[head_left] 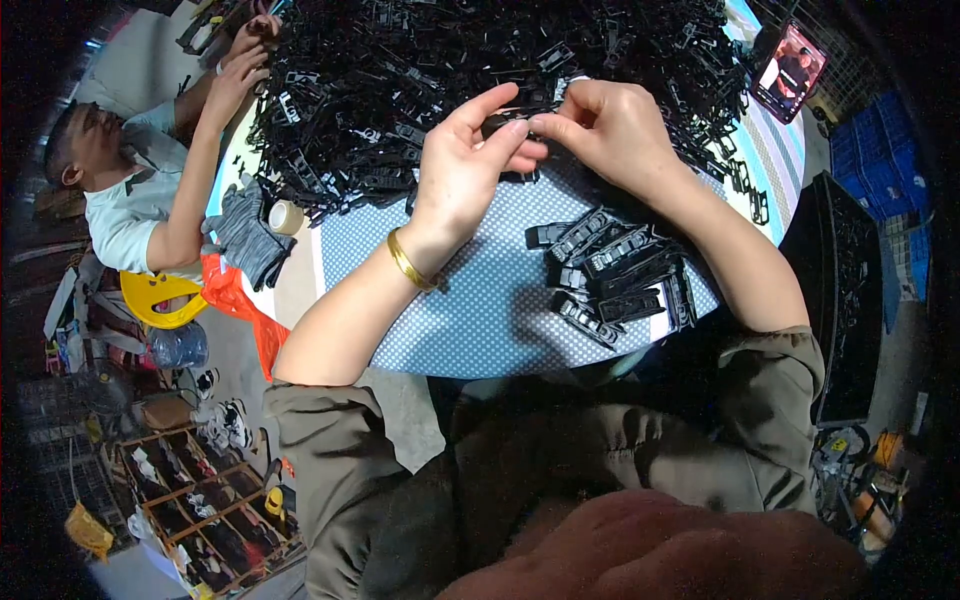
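Note:
Over the near edge of a big heap of black plastic parts (400, 90), my two hands come together. My left hand (458, 170), with a gold bracelet on its wrist, has thumb and fingers closed around a small black plastic part, mostly hidden by the fingers. Thumb and forefinger of my right hand (625, 135) pinch at the same spot, their tips meeting the left thumb. Below the right hand, a smaller group of black clip-like parts (620, 262) lies on the dotted blue-white tablecloth (440, 320).
At the left, a co-worker (145, 195) handles parts at the heap. A tape roll (286, 217), grey cloth (248, 235) and orange bag (240, 300) lie at the table's left edge. A phone (790, 72) stands at the right. Blue crates (880, 155) are beyond.

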